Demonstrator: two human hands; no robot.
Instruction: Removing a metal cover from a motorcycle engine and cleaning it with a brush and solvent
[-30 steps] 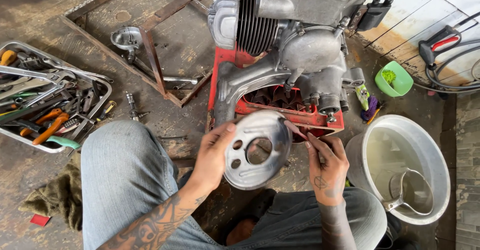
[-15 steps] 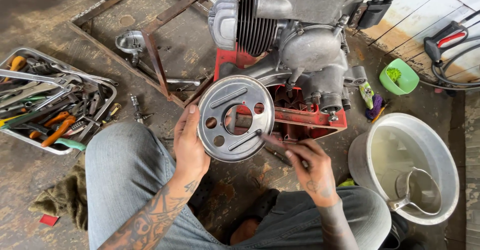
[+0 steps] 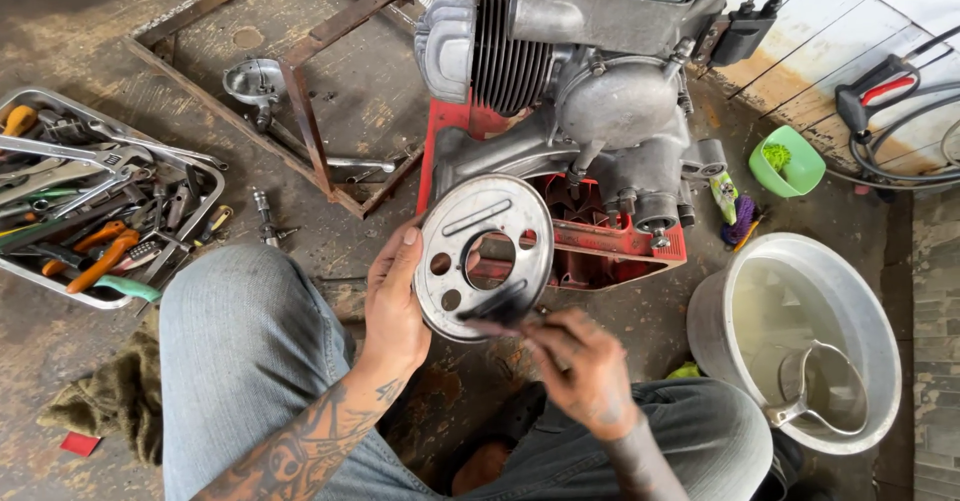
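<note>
Right at the center of the view, the left hand (image 3: pixel 395 306) is clamped on the 9 o'clock edge of the round metal cover plate (image 3: pixel 483 256), thumb up the rim, fingers hidden behind it. So the plate sits upright-ish, tilted face toward the camera, just in front of the red engine frame (image 3: pixel 600 246) and above the lap. The right hand (image 3: pixel 585 366) is closed around a small dark brush (image 3: pixel 500 309) and the bristles are touching the plate at about 6 o'clock

What changed: a second ago the plate was lower and lay flatter between both hands, half a second ago it was lifted in the left hand with the right hand just below it. Now the brush is on the metal, so I'd say it's gone from picking up and looking over to actually scrubbing the face. The blur on the right hand fits that

Going outward: the grey finned engine (image 3: pixel 560 71) is at 12 o'clock, a metal basin of water with a ladle (image 3: pixel 800 341) at 4 o'clock, a small green bowl (image 3: pixel 787 161) at 2 o'clock, a tray of hand tools (image 3: pixel 90 201) at 9 o'clock, and a dark rag (image 3: pixel 110 401) on the floor at 8 o'clock
</note>
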